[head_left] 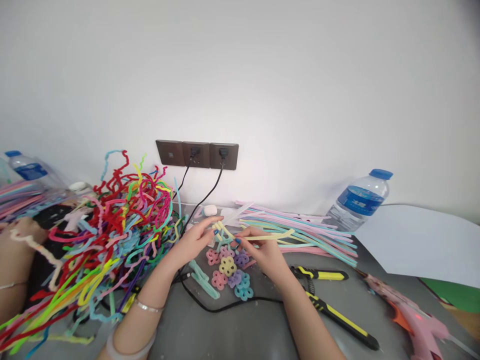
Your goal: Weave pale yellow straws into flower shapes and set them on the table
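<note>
A pale yellow pipe cleaner (270, 236) runs between my two hands, with short folded loops at its left end. My left hand (195, 243) pinches the looped end between thumb and finger. Thumb and fingers of my right hand (262, 251) close on the strip, its straight tail pointing right. Just below lie several pipe-cleaner flowers, among them a yellow flower (227, 266), a pink flower (219, 280) and a blue flower (243, 290). Folded mint pipe cleaners (205, 282) rest beside my left forearm.
A big tangle of coloured pipe cleaners (123, 220) fills the left, near another person's hand (28, 235). Straight pastel pipe cleaners (318, 235), yellow-black pliers (337, 317), a pink glue gun (416, 312) and a water bottle (362, 200) are right. A black cable (210, 309) crosses the table.
</note>
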Demonstrator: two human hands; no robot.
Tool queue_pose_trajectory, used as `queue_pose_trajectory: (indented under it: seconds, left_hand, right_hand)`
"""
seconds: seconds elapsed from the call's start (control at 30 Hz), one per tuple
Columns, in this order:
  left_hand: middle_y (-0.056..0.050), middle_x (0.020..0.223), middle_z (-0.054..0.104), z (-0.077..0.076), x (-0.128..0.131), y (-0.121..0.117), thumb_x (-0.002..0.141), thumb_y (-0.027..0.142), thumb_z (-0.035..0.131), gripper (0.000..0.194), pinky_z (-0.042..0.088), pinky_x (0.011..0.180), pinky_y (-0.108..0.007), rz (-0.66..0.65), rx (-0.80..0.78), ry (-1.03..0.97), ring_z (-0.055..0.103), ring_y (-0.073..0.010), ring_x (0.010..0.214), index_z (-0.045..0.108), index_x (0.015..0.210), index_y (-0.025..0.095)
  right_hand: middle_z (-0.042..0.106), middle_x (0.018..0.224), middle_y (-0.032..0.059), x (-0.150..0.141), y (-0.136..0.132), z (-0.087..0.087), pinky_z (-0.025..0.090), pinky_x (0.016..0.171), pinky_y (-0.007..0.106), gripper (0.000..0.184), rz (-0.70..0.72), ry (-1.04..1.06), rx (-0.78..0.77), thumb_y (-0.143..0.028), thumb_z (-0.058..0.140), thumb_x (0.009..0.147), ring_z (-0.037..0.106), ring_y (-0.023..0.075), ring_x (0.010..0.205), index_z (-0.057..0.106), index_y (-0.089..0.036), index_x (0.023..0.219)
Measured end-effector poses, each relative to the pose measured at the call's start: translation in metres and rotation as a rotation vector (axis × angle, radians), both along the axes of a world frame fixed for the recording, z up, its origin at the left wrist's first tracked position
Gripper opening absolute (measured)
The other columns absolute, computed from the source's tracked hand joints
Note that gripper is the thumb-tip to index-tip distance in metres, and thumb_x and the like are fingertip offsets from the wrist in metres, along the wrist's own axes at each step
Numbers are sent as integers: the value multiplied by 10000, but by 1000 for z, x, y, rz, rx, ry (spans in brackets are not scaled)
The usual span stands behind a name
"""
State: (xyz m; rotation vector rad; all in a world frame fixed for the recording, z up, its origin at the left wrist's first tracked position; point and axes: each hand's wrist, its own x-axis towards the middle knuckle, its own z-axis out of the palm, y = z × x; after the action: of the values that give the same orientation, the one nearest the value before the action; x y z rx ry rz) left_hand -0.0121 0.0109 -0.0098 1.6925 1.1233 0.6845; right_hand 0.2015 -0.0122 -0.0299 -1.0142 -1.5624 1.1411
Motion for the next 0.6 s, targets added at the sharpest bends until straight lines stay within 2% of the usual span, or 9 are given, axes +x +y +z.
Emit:
queue_pose_trajectory:
  seconds: [0.2, 0.4, 0.47, 0.6]
  left_hand:
    - [11, 792, 514, 1, -1, -2, 910, 355, 446, 358, 357, 618, -234, -99, 9, 63, 434, -130, 673, 525, 1205, 169]
    - [20, 725, 563, 0, -6, -4, 916, 338, 451, 242, 401, 647, -242, -309, -121, 140, 538, -149, 690, 524, 1083, 181]
    - [-1, 773, 593, 2, -6, -6, 910, 346, 474, 236, 415, 654, -246, -390, -173, 128, 548, -150, 705, 539, 1059, 175]
    - [-46, 866, 642, 7, -4, -10, 920, 370, 478, 237, 459, 765, -291, -612, -309, 12, 585, -161, 780, 561, 1022, 172]
  right_hand:
    - [653, 772, 49, 9, -3, 3, 471, 586, 269, 234, 1, -71, 94, -398, 574, 892, 583, 175, 698, 676, -200, 817]
    - [655, 755, 48, 13, -3, 9, 463, 565, 272, 198, 43, -126, 137, -371, 621, 859, 580, 177, 691, 682, -201, 776]
    - [665, 736, 41, 15, -3, 11, 468, 587, 277, 182, 101, -143, 104, -357, 641, 844, 597, 174, 685, 683, -199, 766]
    - [686, 710, 25, 18, -6, 13, 504, 616, 279, 184, 257, -60, -102, -359, 673, 819, 659, 172, 678, 655, -184, 763]
